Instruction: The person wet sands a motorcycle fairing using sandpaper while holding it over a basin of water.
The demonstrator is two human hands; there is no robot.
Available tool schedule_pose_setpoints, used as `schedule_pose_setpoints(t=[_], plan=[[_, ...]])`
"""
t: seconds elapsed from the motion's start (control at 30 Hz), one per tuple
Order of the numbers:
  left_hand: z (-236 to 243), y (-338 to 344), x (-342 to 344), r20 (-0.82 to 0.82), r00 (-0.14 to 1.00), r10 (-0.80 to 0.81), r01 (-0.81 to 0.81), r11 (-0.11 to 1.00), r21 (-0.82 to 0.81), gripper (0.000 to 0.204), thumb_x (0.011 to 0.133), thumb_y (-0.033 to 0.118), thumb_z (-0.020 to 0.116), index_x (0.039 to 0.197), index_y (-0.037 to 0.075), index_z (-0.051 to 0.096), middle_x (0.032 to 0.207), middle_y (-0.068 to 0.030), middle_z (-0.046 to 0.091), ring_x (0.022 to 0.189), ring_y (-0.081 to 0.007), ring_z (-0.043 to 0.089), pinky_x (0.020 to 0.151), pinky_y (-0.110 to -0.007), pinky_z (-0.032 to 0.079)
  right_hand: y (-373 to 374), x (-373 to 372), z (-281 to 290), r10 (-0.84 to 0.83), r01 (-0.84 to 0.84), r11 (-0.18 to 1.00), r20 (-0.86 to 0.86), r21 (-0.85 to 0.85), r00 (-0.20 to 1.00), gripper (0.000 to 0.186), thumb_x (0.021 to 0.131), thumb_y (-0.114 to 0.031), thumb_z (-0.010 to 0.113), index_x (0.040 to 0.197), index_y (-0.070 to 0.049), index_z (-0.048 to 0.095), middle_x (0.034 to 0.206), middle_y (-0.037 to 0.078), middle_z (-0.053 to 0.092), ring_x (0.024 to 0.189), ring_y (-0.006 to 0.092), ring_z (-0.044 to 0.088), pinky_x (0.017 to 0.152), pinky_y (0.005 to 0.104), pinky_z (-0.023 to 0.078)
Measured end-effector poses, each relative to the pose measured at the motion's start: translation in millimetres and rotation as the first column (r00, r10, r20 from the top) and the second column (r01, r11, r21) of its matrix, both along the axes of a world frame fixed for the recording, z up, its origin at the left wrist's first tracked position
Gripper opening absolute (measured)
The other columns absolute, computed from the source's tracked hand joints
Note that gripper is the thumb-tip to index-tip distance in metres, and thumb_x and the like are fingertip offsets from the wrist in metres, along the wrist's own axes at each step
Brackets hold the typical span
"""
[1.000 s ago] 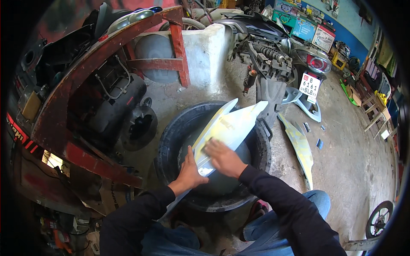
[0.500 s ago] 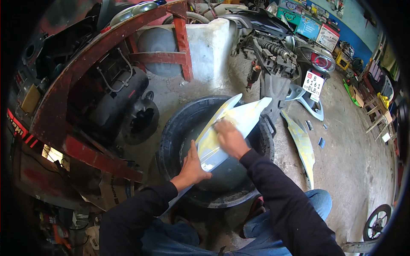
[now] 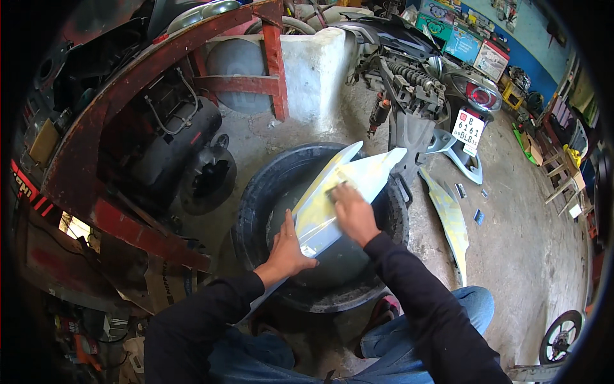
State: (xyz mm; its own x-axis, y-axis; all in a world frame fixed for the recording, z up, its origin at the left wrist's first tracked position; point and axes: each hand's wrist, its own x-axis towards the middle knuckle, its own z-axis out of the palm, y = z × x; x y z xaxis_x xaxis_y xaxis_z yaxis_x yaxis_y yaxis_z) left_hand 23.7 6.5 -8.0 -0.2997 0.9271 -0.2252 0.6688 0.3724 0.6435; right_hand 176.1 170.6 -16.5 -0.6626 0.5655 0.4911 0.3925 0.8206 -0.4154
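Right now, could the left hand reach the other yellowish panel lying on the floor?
Probably not: the left hand steadies the pale panel over the black tub, while the floor panel lies beyond the right arm.

Single view only: head-worn fisheye, looks steeply down and forward from above person's own arms; sleeves enter from lower edge; left hand point(image 3: 286, 251) and right hand point(image 3: 353, 214) near frame centre, close to lens; black tub point(image 3: 256, 198) fills middle ground; motorcycle point(image 3: 422, 83) and concrete floor point(image 3: 524, 243) farther off, top right; straight edges bow toward dark round rim; no second view to share scene.
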Motion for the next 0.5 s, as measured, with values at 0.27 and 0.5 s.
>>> schedule_pose_setpoints(t=[0.27,0.5], plan=[[-7,-3,-5,0.004,1.0,0.0,0.0,0.998,0.056,0.149,0.059,0.027,0.094,0.157,-0.007,-0.013,0.156,-0.0341,0.026,0.141,-0.0522,0.034,0.121,-0.05,0.028,-13,-8,4,-0.071,0.084,0.993,0.151,-0.08,0.986,0.039,0.092,-0.01,0.055,0.128,0.003,0.061,0.136,0.024,0.06,0.132,0.0424,0.053,0.114,0.0491,0.039],[-8,-2,-9,0.032,0.999,-0.016,0.015,0.999,0.04,0.149,0.059,0.027,0.094,0.157,-0.007,-0.013,0.157,-0.0343,0.024,0.143,-0.051,0.032,0.122,-0.049,0.027,-28,-5,-8,0.075,-0.078,0.995,0.046,0.07,0.996,0.037,0.091,-0.008,0.054,0.126,0.0,0.064,0.135,0.023,0.061,0.128,0.0396,0.056,0.112,0.0487,0.041]])
